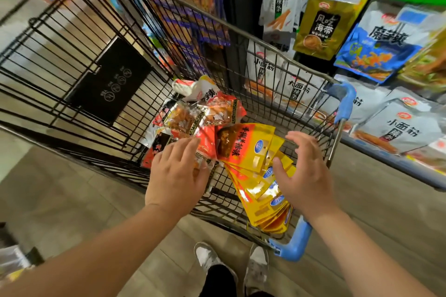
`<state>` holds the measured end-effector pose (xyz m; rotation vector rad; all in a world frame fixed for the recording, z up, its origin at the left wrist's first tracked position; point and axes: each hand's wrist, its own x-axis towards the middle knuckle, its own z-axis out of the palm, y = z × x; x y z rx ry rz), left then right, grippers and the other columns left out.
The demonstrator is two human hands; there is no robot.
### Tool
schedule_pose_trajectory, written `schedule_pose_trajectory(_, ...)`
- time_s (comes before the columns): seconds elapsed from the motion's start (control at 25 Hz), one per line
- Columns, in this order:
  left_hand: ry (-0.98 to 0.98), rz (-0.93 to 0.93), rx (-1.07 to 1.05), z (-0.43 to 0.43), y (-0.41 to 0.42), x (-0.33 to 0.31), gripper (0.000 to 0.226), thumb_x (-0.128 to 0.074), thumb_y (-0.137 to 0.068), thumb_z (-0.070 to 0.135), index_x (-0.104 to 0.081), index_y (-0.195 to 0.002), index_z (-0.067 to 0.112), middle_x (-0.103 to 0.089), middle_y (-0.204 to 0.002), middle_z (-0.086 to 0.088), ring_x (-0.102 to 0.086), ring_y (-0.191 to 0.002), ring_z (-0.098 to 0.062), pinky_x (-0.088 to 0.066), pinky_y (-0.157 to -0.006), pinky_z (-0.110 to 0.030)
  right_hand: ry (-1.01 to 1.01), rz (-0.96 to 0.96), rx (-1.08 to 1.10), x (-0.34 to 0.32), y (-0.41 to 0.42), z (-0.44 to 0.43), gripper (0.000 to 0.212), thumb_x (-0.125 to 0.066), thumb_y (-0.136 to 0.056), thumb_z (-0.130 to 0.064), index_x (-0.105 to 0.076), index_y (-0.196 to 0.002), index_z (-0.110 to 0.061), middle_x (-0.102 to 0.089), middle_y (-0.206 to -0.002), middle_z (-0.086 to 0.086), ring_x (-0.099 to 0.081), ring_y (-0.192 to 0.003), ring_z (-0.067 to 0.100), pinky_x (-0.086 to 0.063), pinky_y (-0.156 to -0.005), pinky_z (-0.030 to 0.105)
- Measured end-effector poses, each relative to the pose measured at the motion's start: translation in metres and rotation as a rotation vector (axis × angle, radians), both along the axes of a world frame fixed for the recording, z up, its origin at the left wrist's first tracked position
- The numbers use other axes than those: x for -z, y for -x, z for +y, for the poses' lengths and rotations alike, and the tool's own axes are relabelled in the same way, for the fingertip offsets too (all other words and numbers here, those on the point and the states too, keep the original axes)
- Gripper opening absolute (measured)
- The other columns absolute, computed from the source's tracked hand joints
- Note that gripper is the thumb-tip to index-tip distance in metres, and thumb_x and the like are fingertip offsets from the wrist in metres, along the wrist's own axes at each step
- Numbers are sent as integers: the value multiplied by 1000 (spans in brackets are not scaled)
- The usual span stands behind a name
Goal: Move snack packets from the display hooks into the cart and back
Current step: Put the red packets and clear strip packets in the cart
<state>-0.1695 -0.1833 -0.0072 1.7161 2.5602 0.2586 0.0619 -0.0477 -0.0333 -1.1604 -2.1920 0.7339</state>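
A: Entry. Both hands are over the cart (277, 53). Our left hand (178, 173) lies flat, fingers spread, palm down on the red packets (207, 142) near the cart's front. It grips nothing that we can see.

B: And the right hand (304, 171)?

A: Open, fingers fanned, thumb out, hovering just beside the fanned stack of yellow packets (255, 176). It holds nothing. Whether the thumb touches the top packet we cannot tell; the frame is smeared there.

B: Where does the stock sit?

A: All in the cart: red and clear packets piled in the middle, the yellow stack fanned toward the blue handle (296, 241). More packets hang on the display (321, 21) to the right, beyond the cart's wire side.

B: Step in hand?

A: We judge either a batch just dropped in, or the gathering for the return trip. The hands flank the yellow stack, so gathering looks likelier.

B: Next move?

A: Square the fan into one bundle, pinch it at the punched top edges, and lift clear of the wire rim before turning to the hooks.
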Motion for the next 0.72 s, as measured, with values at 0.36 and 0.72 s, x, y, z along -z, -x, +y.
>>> schedule_pose_trajectory(0.36,73,-129,46,-16,-46,-11,49,-37,-102,50,-51,-137,18,-64,-133,-1,-59,-125,-21,-54,-101,-49,9,8,100,-7,-52,-30,46,-61,-91,-26,-50,-129,-3,-53,-133,15,-50,-126,26,-26,-110,14)
schedule_pose_trajectory(0.72,262,-649,65,8,-43,-29,58,-48,-92,67,-39,-142,39,-51,-138,18,-57,-120,-2,-52,-102,-32,115,22,178,-21,-80,-45,56,-53,-89,-38,-53,-130,0,-51,-139,14,-48,-132,27,-30,-119,28)
